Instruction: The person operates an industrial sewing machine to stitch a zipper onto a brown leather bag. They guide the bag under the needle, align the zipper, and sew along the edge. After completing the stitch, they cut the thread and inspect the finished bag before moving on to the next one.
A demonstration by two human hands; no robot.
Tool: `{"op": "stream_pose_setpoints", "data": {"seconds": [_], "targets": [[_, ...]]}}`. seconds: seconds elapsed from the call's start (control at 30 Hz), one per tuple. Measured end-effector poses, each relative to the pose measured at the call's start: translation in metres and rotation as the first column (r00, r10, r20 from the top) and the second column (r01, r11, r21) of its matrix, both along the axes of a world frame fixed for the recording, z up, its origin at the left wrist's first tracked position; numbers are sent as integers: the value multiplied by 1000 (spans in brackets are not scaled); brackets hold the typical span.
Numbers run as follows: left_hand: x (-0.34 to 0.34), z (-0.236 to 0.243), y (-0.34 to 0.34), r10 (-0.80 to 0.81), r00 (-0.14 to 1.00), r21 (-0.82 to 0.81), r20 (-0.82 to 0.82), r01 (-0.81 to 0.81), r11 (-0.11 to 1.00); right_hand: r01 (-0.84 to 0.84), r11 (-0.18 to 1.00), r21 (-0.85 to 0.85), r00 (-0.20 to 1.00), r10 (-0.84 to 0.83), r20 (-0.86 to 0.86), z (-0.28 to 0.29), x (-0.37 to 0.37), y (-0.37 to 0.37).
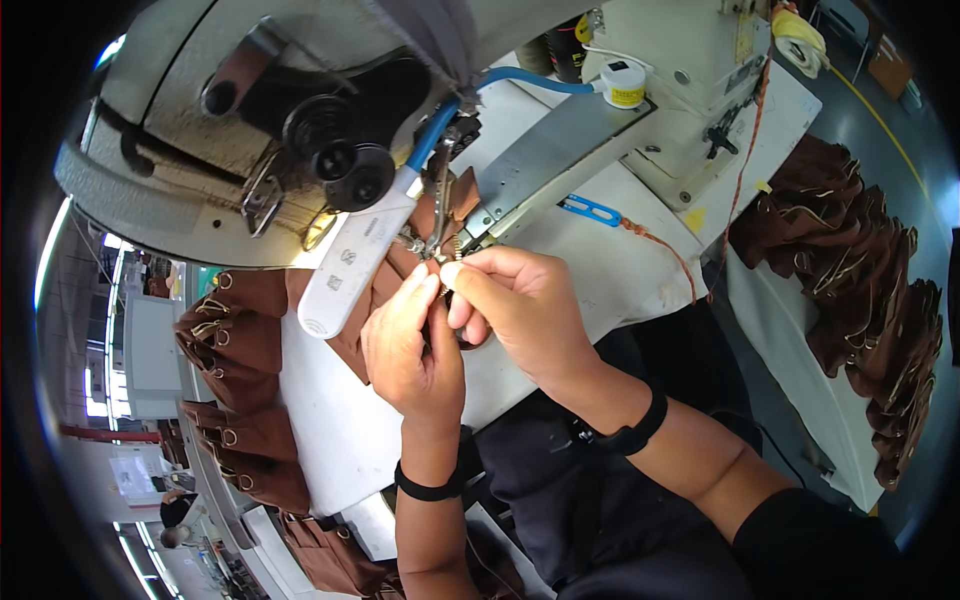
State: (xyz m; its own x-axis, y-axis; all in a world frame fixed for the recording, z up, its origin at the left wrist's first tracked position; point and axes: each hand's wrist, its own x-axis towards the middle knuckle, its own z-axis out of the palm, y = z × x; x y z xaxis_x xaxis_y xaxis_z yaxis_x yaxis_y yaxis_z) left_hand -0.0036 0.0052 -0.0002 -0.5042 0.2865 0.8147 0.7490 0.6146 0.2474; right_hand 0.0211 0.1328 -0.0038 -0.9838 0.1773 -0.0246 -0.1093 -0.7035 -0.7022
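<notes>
Just below the presser foot (432, 245) of a sewing machine (170, 130), both my hands meet with their fingertips pinched close together. My left hand (412, 345) is closed on the edge of a brown fabric piece (350, 352), which lies under the machine head. From the right, my right hand (520, 305) pinches at the same spot, thumb and forefinger touching the fabric edge. A short row of brass-coloured teeth (460, 243), like a zipper's, shows just beyond my fingertips. Exactly what lies between the fingertips is hidden.
A white lamp bar (355, 265) on a blue flexible neck hangs left of my hands. Brown sewn pieces with metal rings (235, 340) are stacked at the left. More brown pieces (825, 260) drape over a support at the right. A blue plastic tool (592, 209) lies on the white table (335, 430).
</notes>
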Motion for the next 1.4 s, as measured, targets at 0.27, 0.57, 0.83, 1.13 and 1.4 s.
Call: {"op": "stream_pose_setpoints", "data": {"seconds": [0.27,0.57,0.83,1.13,1.4], "targets": [[-3,4,-3,-21,999,-12,-25,21,1000,21,1000,-15,1000,-21,8,1,-3,-5],[-2,10,-5,37,998,-131,-44,-43,990,113,993,38,993,-115,34,4,-6,-10],[-5,7,-3,30,998,-97,-56,-35,995,185,965,184,981,-193,26,8,-7,-6],[-3,8,-1,38,998,-90,-56,-43,995,168,957,238,984,-177,20,7,-4,-3],[-4,3,2,24,999,-24,-45,-25,999,140,978,157,989,-146,26,5,-7,-4]]}}
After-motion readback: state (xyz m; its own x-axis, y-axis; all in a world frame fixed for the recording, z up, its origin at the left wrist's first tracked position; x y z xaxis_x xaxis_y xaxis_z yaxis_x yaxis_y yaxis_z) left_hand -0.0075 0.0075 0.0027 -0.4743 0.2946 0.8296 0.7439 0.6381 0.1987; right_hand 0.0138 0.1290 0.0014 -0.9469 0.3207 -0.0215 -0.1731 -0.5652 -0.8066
